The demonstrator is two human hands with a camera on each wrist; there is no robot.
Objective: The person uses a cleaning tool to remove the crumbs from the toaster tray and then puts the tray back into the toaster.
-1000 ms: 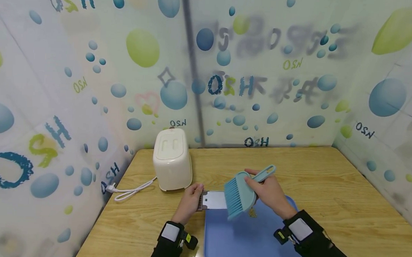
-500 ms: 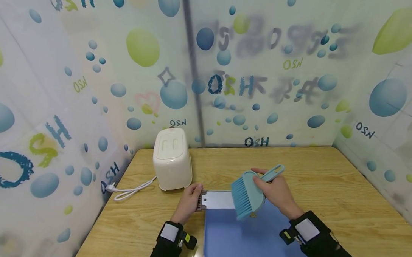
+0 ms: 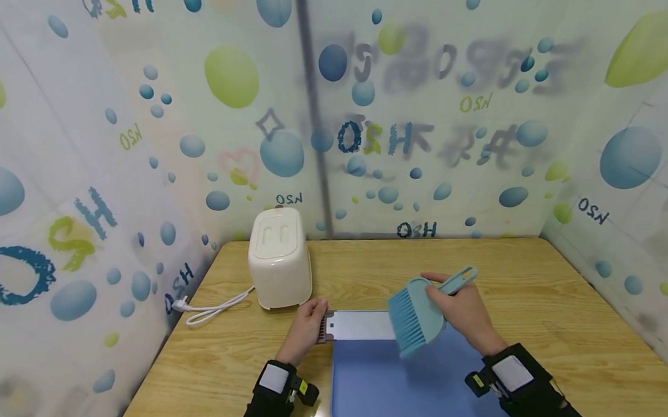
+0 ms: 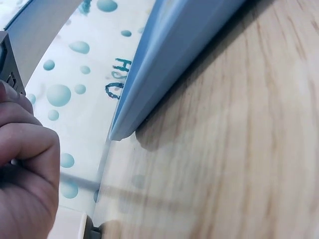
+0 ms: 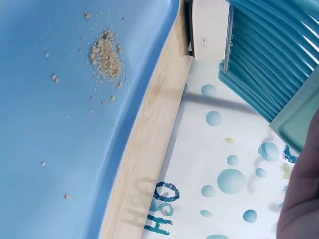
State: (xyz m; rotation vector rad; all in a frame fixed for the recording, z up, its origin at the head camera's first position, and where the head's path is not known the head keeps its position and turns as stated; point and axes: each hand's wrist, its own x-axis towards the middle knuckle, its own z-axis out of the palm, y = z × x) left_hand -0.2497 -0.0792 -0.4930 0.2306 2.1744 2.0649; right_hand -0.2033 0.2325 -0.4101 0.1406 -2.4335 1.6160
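Note:
My left hand (image 3: pixel 306 327) grips the brown end of a flat metal crumb tray (image 3: pixel 361 325), held level over the far edge of a blue serving tray (image 3: pixel 372 394). In my right hand (image 3: pixel 468 314) is a light-blue hand brush (image 3: pixel 427 310), its bristles angled down and left, overlapping the right end of the crumb tray in the head view. A small heap of crumbs (image 5: pixel 106 57), with a few scattered bits, lies on the blue tray in the right wrist view. The brush hides that heap from the head camera. Curled fingers (image 4: pixel 30 139) show at the left wrist view's edge.
A white toaster (image 3: pixel 279 259) stands behind my left hand, its white cord (image 3: pixel 214 312) coiled to the left on the wooden table (image 3: pixel 509 264). Patterned curtains (image 3: pixel 442 114) enclose the table at the back and both sides.
My right hand has moved the brush to the right along the crumb tray, uncovering more of its metal surface. The left hand and crumb tray have stayed almost still.

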